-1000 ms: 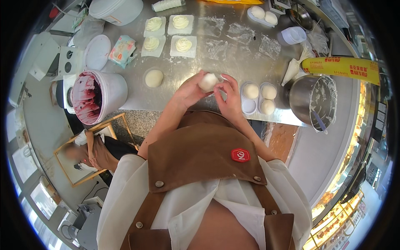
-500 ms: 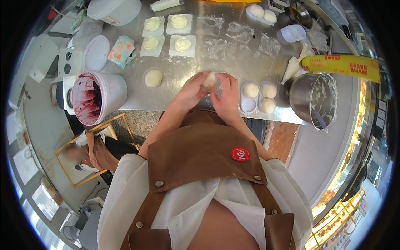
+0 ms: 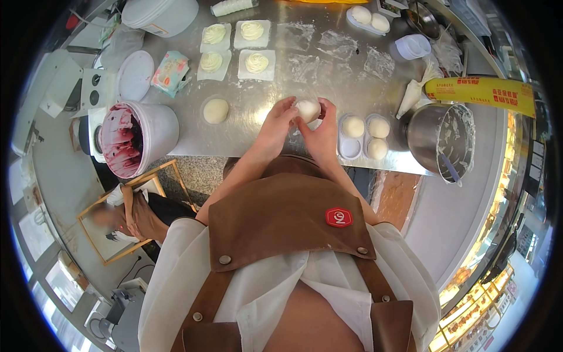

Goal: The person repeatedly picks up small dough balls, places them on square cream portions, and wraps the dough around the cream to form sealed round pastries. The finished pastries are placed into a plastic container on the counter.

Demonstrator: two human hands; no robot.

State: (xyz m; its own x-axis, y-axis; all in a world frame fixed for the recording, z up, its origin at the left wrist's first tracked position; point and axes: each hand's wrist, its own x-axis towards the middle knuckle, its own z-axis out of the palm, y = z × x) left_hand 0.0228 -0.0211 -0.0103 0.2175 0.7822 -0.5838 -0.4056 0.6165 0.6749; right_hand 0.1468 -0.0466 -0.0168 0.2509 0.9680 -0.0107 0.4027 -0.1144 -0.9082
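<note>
Between my two hands, over the near part of the steel table, is a round white dough ball [image 3: 308, 110]. My left hand [image 3: 278, 122] curls its fingers against the ball's left side. On the other side my right hand [image 3: 321, 130] cups it, thumb below and fingers at the upper right. Just right of my hands stand two small white plastic trays [image 3: 350, 148]; one holds a single white ball [image 3: 353, 127], the other holds two [image 3: 377, 148]. A flat round of pale dough [image 3: 216, 111] lies to my left.
Squares of dough topped with cream swirls [image 3: 257, 62] lie farther left. A white bucket smeared dark red [image 3: 164, 130] stands at the left edge; a steel mixing bowl [image 3: 419, 136], piping bag [image 3: 412, 97] and yellow roll [image 3: 478, 95] are at the right. Another person [image 3: 141, 214] is beyond the table, lower left.
The dough ball has shifted slightly right and shows more of its round top. My left hand's fingers have drawn back from over it, while my right hand has turned a little around it.
</note>
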